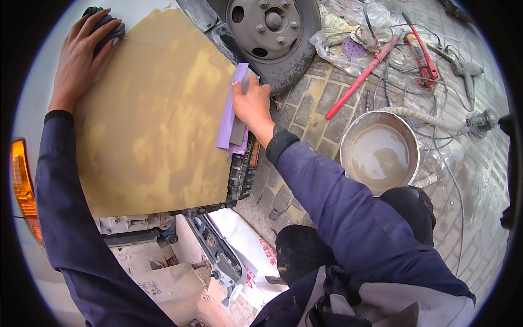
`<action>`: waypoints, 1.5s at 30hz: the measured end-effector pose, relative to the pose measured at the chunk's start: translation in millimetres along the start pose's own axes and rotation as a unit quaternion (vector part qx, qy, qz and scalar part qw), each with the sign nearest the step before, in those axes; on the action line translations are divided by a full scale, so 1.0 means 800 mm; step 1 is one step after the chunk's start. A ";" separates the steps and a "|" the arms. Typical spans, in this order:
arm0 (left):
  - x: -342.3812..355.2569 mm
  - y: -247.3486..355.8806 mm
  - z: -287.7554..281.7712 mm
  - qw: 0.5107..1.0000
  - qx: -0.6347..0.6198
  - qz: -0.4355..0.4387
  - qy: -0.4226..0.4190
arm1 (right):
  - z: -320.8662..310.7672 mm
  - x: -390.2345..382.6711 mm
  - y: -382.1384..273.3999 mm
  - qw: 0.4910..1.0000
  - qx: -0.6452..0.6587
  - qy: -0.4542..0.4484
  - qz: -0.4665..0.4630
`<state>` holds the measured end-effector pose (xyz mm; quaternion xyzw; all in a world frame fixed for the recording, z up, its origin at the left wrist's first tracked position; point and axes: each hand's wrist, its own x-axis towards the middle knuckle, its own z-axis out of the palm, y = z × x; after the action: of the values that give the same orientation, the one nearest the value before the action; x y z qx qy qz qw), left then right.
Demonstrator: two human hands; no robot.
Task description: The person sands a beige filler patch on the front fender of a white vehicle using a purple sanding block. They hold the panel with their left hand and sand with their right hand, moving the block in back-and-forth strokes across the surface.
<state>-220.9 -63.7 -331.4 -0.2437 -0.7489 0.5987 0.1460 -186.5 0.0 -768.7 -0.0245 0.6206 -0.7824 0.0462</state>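
A tan-coated body panel (147, 125) of a pale vehicle spreads before me, blotched with lighter and darker patches. At its right edge my right hand (251, 106) grips a purple sandpaper sheet (226, 120) folded round a flat grey block (238, 132). The sheet lies along that edge, beside the wheel. Up at the far left, my left hand (81, 52) has its fingers curled over a black, ridged object (99, 24) against the pale bodywork. Most of that object is under the fingers, so its kind is unclear.
A vehicle wheel (267, 38) stands beyond the panel. On the paving at right are a bucket of cloudy water (379, 155), a red bar (359, 82), a red tool (425, 62), a hose (430, 115) and tangled cords. Cardboard (169, 289) lies below; an orange lamp (22, 177) is left.
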 end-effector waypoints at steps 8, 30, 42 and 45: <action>-0.004 -0.005 0.001 0.999 -0.035 0.001 0.001 | 0.022 -0.066 0.012 0.995 -0.077 0.012 -0.065; -0.184 0.026 -0.151 0.992 0.000 -0.023 -0.124 | 0.024 -0.072 0.029 0.996 -0.051 0.033 -0.060; -0.187 0.023 -0.139 0.996 -0.034 -0.017 -0.075 | 0.017 -0.055 0.037 0.996 -0.069 -0.028 -0.040; -0.188 0.020 -0.138 0.997 -0.022 -0.012 -0.070 | 0.008 -0.028 0.031 0.995 -0.073 -0.025 -0.057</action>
<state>-35.1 -51.5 -309.7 -0.1951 -0.7730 0.5961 0.0954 -162.5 -9.4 -791.1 -0.0829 0.6726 -0.7352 0.0147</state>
